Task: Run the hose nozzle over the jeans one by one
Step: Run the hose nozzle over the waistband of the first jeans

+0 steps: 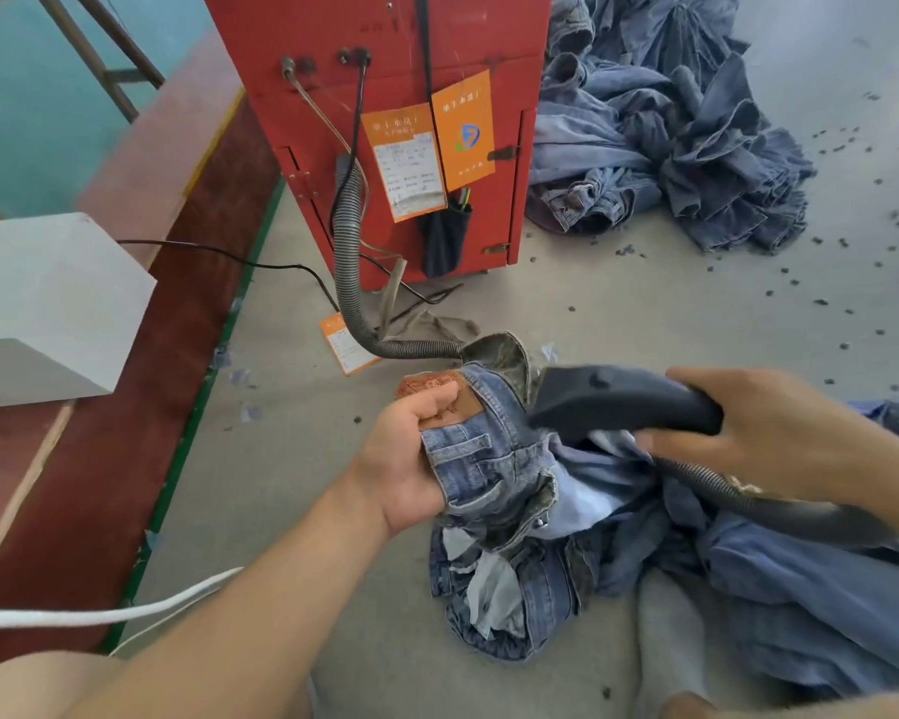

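Jeans (494,459) bunch at the waistband in my left hand (411,459), thumb over the leather patch, so the denim stands up toward the nozzle. My right hand (764,433) wraps the dark hose nozzle (618,399), its mouth tipped down against the waistband, as I judge, to draw off lint. The rest of the pair trails across the floor (618,303). Beyond, the ribbed hose (346,262) runs back to the red machine (385,121), beside a heap of jeans (670,132).

The left hand (411,459) is held palm-up, fingers curled in a grip; the right hand (759,433) is wrapped in a grasp, forearm extended.
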`<state>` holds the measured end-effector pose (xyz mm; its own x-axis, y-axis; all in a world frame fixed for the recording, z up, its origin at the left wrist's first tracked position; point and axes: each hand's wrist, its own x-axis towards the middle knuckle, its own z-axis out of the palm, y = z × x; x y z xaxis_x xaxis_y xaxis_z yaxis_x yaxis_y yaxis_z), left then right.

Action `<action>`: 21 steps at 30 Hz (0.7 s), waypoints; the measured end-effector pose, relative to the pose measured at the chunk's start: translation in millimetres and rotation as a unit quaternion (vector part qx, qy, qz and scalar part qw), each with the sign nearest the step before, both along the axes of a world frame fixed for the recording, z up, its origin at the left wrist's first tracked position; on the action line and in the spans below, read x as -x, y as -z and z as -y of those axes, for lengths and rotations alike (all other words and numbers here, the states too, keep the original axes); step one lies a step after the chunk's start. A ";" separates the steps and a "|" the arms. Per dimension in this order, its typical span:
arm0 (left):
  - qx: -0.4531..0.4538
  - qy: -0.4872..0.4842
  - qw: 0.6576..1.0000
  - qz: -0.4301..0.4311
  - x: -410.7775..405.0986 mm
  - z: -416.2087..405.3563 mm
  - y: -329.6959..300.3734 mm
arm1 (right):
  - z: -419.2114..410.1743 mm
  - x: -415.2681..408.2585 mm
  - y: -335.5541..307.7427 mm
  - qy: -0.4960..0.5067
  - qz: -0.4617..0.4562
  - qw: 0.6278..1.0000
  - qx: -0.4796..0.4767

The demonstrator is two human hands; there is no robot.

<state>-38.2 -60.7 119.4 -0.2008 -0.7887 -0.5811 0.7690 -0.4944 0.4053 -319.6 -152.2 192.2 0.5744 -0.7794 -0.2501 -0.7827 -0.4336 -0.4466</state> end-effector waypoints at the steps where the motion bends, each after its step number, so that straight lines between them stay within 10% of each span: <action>1: 0.002 -0.001 1.000 0.000 -0.5 -0.2 -0.9 | 5.1 -3.0 1.5 0.038 -0.004 0.999 0.026; 12: 0.008 -0.115 0.992 -0.051 14.8 8.7 -8.4 | -22.4 -10.1 -16.7 0.019 0.037 0.994 -0.103; 21: 0.019 -0.101 0.994 -0.041 33.4 13.3 3.2 | 5.2 -26.4 12.9 0.245 0.118 0.916 -0.297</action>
